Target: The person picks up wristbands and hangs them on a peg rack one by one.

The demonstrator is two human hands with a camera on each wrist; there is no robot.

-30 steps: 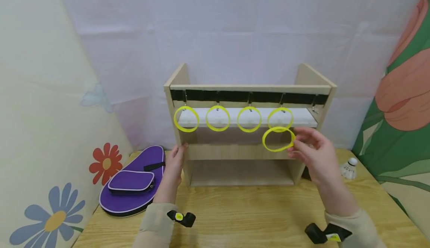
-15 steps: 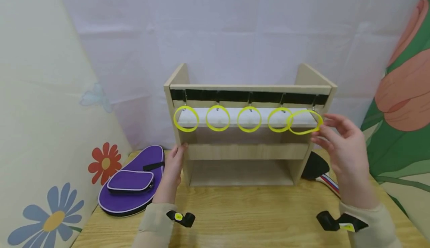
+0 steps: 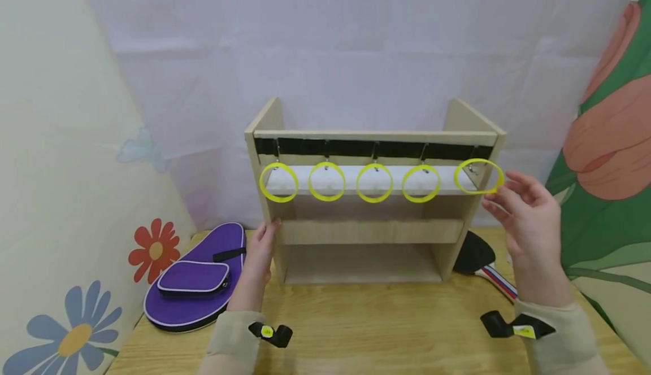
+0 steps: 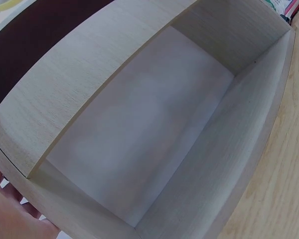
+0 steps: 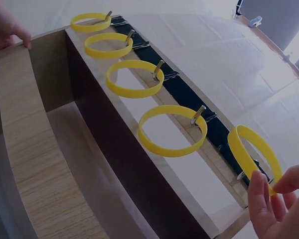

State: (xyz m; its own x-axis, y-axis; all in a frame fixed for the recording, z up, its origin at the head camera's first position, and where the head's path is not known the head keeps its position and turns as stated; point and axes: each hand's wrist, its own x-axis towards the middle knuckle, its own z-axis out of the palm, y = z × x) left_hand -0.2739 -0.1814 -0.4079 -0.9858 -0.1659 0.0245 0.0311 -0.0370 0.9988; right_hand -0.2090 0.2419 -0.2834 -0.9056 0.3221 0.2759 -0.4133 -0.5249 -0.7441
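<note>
My right hand [image 3: 531, 211] pinches a yellow ring band [image 3: 456, 178] by its right side, in front of the rightmost metal hook [image 3: 473, 169] of a small wooden shelf. In the right wrist view that band [image 5: 241, 154] overlaps the hook, thumb and finger on its lower edge. Several like bands, such as this yellow band [image 3: 421, 199], hang from the other hooks along a black strip [image 3: 351, 148]. My left hand [image 3: 261, 251] grips the left side panel of the wooden shelf [image 3: 371, 232]; in the left wrist view its fingers [image 4: 20, 219] lie mostly outside the panel.
A purple paddle case [image 3: 178, 313] lies left of the shelf on the wooden table [image 3: 366, 330]. To the right, a table tennis paddle [image 3: 474, 253] lies partly behind the shelf, its striped handle close to my right wrist. A white cloth [image 3: 356, 47] hangs behind.
My right hand has carried the band rightward and up, from below the fourth hanging band to the rightmost hook. The paddle has come into view. My left hand keeps its hold on the panel.
</note>
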